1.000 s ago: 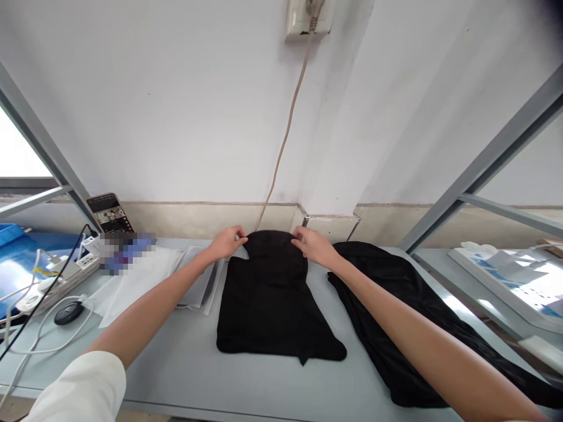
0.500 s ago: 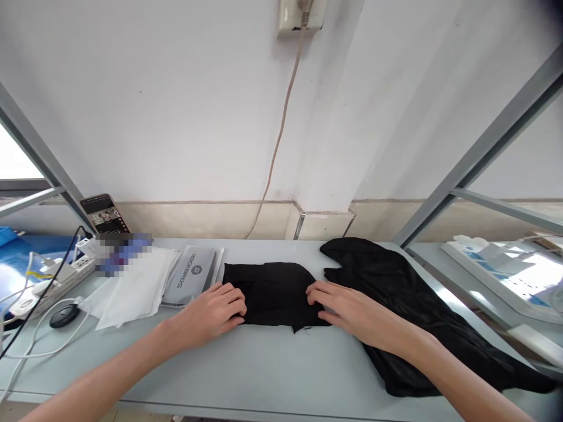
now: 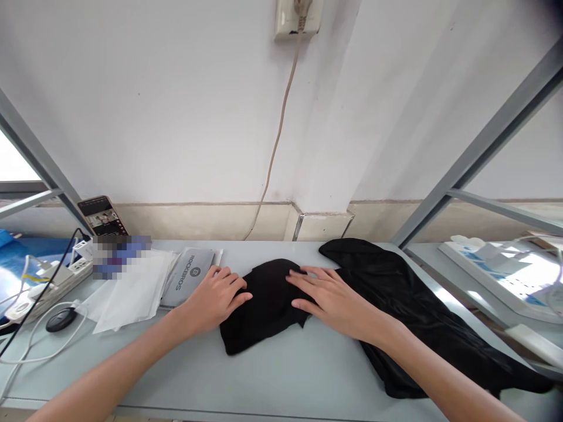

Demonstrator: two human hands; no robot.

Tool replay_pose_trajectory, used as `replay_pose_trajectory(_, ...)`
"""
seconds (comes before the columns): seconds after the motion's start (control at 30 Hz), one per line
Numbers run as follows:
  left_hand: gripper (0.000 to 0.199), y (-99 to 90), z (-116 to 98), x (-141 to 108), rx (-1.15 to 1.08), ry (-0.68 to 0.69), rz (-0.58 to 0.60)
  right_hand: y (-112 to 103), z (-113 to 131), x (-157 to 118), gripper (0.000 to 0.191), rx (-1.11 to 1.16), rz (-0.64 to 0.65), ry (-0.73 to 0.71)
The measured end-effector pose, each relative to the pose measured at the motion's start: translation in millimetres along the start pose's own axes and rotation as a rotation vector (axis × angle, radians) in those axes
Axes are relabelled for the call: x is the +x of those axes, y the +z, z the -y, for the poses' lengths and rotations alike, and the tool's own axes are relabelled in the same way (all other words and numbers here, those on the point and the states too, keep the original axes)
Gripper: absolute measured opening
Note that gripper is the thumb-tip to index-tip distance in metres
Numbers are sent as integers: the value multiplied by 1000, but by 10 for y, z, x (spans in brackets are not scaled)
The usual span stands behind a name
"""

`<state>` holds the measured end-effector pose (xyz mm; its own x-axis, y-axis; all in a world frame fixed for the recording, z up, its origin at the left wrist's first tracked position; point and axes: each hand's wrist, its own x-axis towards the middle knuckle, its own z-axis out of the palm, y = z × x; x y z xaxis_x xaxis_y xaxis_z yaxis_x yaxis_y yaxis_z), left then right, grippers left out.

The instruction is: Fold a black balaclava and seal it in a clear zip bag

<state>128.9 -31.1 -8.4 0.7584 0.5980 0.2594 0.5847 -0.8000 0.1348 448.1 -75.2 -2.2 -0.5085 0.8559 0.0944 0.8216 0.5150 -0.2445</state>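
A folded piece of black fabric [image 3: 268,299] lies on the grey table between my hands, with its lower left corner angled toward me. My left hand [image 3: 220,299] rests on the fabric's left edge, fingers slightly bent and the thumb apart from them. Across its right end lies my right hand [image 3: 329,296], fingers stretched out and spread over the cloth. A larger black garment [image 3: 409,310] is spread out to the right, partly under my right forearm. What kind of garment the folded piece is cannot be made out.
Left of the fabric lie a grey ROCKBROS package [image 3: 189,275] and white plastic sleeves [image 3: 136,293]. Farther left are a phone [image 3: 103,217], a power strip [image 3: 48,290], cables and a black round object [image 3: 61,319]. Metal frame posts [image 3: 457,158] rise at both sides.
The folded fabric has turned, its left end swinging toward me. My right hand has moved left over it and its fingers have straightened. My left thumb has moved away from the fingers.
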Motion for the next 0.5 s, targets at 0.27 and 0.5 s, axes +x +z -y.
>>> replay_pose_trajectory(0.27, 30, -19, -71, -131, -94, 164, 16, 75, 63, 83, 39, 1, -45, -53)
replay_pose_trajectory(0.5, 20, 97, 7, -69, -43, 118, 11, 86, 49, 109, 58, -16, -70, -11)
